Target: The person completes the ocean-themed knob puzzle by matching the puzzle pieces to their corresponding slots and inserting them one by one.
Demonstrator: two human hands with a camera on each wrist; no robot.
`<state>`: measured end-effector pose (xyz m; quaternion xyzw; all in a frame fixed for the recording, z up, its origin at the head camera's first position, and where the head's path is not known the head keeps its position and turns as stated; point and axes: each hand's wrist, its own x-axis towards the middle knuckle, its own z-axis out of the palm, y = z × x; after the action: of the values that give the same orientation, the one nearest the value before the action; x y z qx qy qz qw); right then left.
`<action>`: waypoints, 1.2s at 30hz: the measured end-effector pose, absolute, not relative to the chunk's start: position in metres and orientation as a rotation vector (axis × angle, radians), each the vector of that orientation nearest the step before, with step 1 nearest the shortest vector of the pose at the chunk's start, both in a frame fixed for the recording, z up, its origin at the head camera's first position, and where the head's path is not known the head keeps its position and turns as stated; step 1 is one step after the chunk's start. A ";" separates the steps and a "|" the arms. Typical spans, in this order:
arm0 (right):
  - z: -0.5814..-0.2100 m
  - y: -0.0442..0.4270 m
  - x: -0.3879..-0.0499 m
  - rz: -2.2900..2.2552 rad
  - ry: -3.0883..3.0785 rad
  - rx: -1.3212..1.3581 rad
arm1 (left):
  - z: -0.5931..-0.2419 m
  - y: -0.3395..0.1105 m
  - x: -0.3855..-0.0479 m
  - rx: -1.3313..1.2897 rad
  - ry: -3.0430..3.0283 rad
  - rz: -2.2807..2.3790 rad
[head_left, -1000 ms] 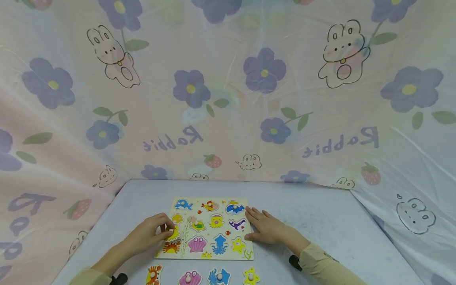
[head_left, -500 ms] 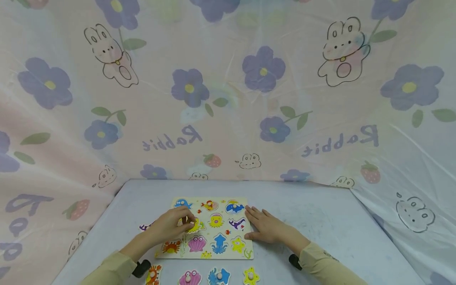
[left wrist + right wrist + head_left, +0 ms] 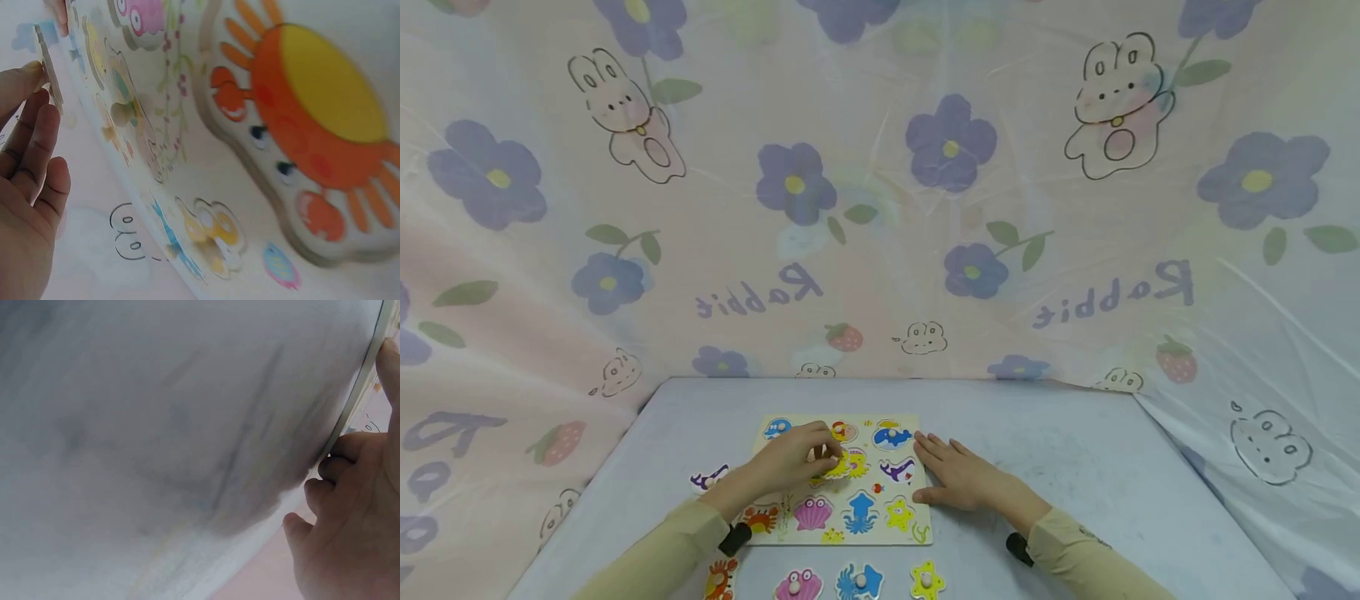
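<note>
My left hand [image 3: 797, 460] pinches a yellow puzzle piece [image 3: 837, 472] over the middle of a cream peg puzzle board [image 3: 837, 510], beside the octopus picture [image 3: 856, 463]. Seen edge-on in the left wrist view, the piece [image 3: 49, 70] sits between thumb and fingertips, apart from the board. The hand covers part of the board's middle row. Flat on the table, my right hand [image 3: 964, 481] has its fingers straight and touches the board's right edge. In the right wrist view, that hand [image 3: 356, 519] lies along the board's side [image 3: 356, 394].
Loose crab [image 3: 721, 578], pink shell [image 3: 797, 587], blue [image 3: 859, 581] and yellow star [image 3: 927, 580] pieces lie in front of the board. A purple piece [image 3: 706, 477] lies left of it. Fish and whale pieces [image 3: 892, 435] sit in the top row. A patterned curtain [image 3: 880, 250] surrounds the table.
My left hand has carried the yellow piece from the board's left side rightward to its middle, uncovering the purple piece on the left. My right hand has stayed in place.
</note>
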<state>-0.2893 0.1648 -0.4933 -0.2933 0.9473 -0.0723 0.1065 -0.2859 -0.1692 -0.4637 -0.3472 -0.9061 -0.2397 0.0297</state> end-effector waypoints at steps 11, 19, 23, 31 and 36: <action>-0.494 0.164 -0.290 -0.182 2.787 -0.870 | -0.467 -0.152 -0.303 -1.076 -2.878 -0.700; -0.492 0.162 -0.289 -0.182 2.785 -0.883 | -0.475 -0.145 -0.310 -1.059 -2.933 -0.635; -0.491 0.161 -0.289 -0.181 2.788 -0.883 | -0.478 -0.142 -0.313 -1.061 -2.939 -0.603; -0.491 0.161 -0.289 -0.175 2.792 -0.858 | -0.479 -0.139 -0.316 -1.061 -2.945 -0.587; -0.493 0.163 -0.288 -0.186 2.787 -0.862 | -0.481 -0.137 -0.315 -1.031 -2.986 -0.583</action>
<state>-0.2877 0.1626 -0.4929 -0.2932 0.9477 -0.0633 0.1087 -0.3149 -0.1369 -0.4808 -0.3208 -0.9289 -0.1814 -0.0352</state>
